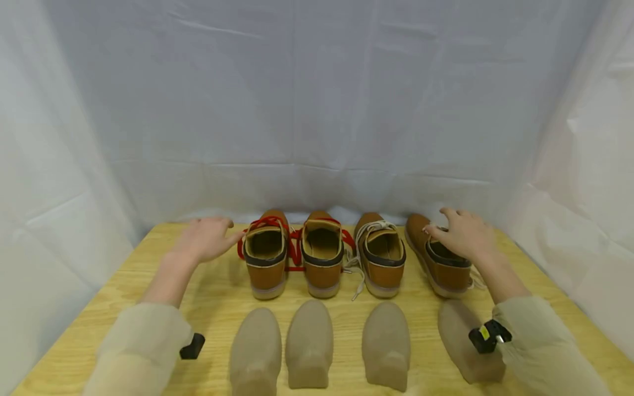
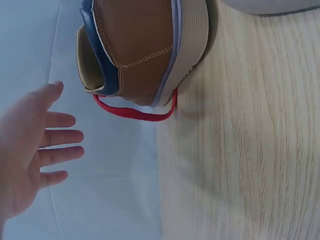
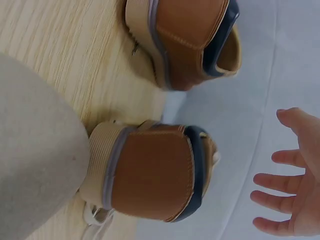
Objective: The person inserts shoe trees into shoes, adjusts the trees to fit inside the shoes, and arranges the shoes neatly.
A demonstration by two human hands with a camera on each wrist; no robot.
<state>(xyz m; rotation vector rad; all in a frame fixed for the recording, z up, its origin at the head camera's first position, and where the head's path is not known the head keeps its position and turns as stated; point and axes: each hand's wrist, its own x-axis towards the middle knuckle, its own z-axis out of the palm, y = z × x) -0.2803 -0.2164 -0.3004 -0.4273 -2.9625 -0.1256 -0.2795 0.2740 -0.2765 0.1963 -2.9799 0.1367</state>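
Note:
My left hand (image 1: 207,240) hovers at the left, fingers extended and holding nothing. Beside it stands a brown shoe (image 1: 267,275) with a dark collar and red laces, toe toward the back. A second red-laced shoe (image 1: 323,272) is just right of it. Further right comes a brown shoe with white laces (image 1: 381,269). The rightmost brown shoe (image 1: 446,272) is turned, its toe to the back left. Over that one hangs my right hand (image 1: 463,234), fingers spread and bare; in the right wrist view a gap shows between fingers and shoe (image 3: 150,172).
In front of the shoes lies a row of beige foot-shaped forms: one at left (image 1: 256,346), two in the middle (image 1: 310,344) and a tilted one at right (image 1: 460,335), partly behind the right wrist camera (image 1: 489,336). White sheeting (image 1: 317,110) encloses the wooden table (image 1: 346,324).

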